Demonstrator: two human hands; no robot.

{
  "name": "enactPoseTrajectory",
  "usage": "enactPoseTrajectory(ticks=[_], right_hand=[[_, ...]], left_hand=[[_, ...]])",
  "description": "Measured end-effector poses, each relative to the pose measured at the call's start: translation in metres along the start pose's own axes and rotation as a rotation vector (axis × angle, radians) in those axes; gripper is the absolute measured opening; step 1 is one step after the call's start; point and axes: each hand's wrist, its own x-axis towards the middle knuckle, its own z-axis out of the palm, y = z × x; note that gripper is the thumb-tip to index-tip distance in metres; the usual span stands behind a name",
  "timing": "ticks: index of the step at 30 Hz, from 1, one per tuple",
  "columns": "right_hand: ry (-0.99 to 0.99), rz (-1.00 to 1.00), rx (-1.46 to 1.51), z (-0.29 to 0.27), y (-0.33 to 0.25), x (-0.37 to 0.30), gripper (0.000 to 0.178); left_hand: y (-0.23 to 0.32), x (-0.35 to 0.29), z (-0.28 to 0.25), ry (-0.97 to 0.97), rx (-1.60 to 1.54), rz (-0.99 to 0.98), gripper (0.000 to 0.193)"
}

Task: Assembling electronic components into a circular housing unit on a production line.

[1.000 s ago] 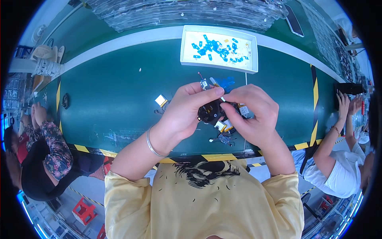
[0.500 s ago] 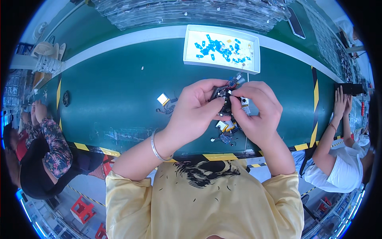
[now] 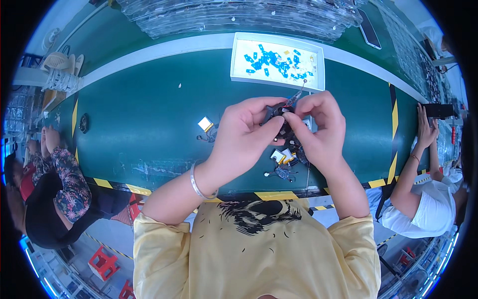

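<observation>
A small black plastic housing (image 3: 285,130) with electronic parts inside is held above the green bench. My left hand (image 3: 241,130) grips it from the left, thumb on its face. My right hand (image 3: 323,130) closes on its right side, the thumb pressing near the left thumb and the forefinger curled behind. From the top of the housing a thin dark lead (image 3: 298,93) slants up to a small round end. Beneath the hands lie silver-and-yellow battery cells (image 3: 283,156) and a wired part (image 3: 285,173). My fingers hide much of the housing.
Beyond my hands stands a white box (image 3: 264,83) with many small blue pieces. Left of them lies another wired battery cell (image 3: 204,124); a round black part (image 3: 83,122) is farther left. Clear plastic trays (image 3: 239,20) are stacked at the back beside a phone (image 3: 369,29). Co-workers sit both sides.
The right hand has shifted slightly up and left; its pinch at a small white part has become a thumb press on the housing. The lead now points up more clearly.
</observation>
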Motion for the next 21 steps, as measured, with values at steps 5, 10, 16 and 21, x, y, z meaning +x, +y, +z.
enactPoseTrajectory(ticks=[5, 10, 16, 21], right_hand=[[-0.114, 0.094, 0.149, -0.005, 0.013, 0.006, 0.022], [-0.251, 0.17, 0.166, -0.007, 0.006, 0.011, 0.032], [-0.312, 0.298, 0.371, -0.022, -0.009, 0.025, 0.027], [-0.146, 0.078, 0.077, -0.088, -0.018, 0.014, 0.004]], left_hand=[[-0.008, 0.001, 0.002, 0.031, 0.021, 0.046, 0.027], [-0.005, 0.016, -0.018, 0.063, -0.017, -0.08, 0.02], [0.012, 0.026, -0.016, -0.169, 0.15, -0.02, 0.018], [0.027, 0.013, -0.028, -0.122, 0.561, 0.118, 0.027]])
